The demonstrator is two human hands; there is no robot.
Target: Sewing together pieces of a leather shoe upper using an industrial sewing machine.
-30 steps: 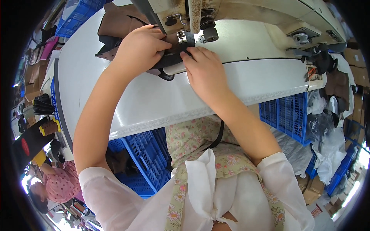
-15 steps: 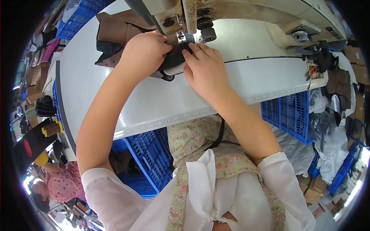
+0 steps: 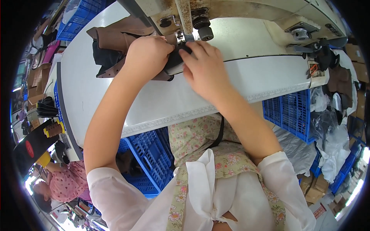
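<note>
1 brn pc (image 3: 115,36) under L hand (image 3: 148,56)

Downward fisheye view from the head

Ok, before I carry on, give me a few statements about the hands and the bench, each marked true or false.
1. The left hand is at the brown and black workpiece. True.
2. The right hand is down by the person's lap. False: its fingers are at the black part of the workpiece, near the metal presser foot.
3. A blue crate sits below the near edge of the white table. True.
4. The sewing machine is bright red. False: it is cream-coloured.
5. The person wears a floral apron. True.
</note>
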